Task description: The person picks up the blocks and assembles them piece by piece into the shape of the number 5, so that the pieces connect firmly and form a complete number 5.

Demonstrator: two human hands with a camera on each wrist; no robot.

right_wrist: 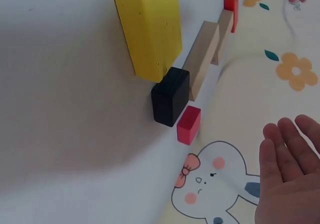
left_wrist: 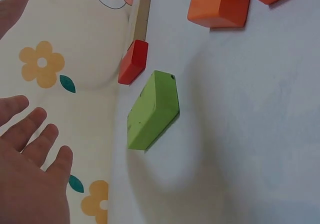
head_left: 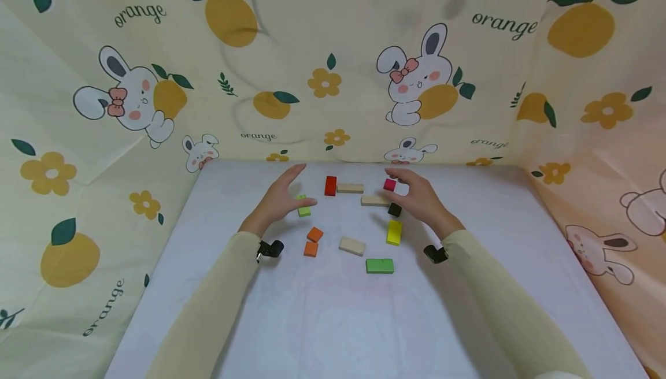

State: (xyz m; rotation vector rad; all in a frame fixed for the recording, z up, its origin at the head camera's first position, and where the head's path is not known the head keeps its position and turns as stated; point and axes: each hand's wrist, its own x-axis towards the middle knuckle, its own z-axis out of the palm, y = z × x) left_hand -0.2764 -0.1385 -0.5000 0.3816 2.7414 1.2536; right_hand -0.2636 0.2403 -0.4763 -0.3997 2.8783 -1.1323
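My left hand (head_left: 274, 204) is held above the table with fingers and thumb spread, holding nothing. In the head view it overlaps a light green block (head_left: 304, 212); the left wrist view shows that green block (left_wrist: 152, 111) standing apart from the fingers. My right hand (head_left: 424, 199) is likewise spread and holds nothing. Thumb and fingers frame a small pinkish-red block (head_left: 389, 184) in the head view, with a black block (head_left: 395, 210) just below the thumb. In the right wrist view the black block (right_wrist: 171, 97) and pinkish-red block (right_wrist: 189, 125) rest on the table, away from the fingers.
Between the hands lie a red block (head_left: 330, 186), plain wooden blocks (head_left: 350, 188), two orange blocks (head_left: 314, 234), a yellow block (head_left: 394, 233) and a bright green block (head_left: 380, 266). A patterned cloth (head_left: 322, 32) rises behind the white table (head_left: 322, 321) and along its sides.
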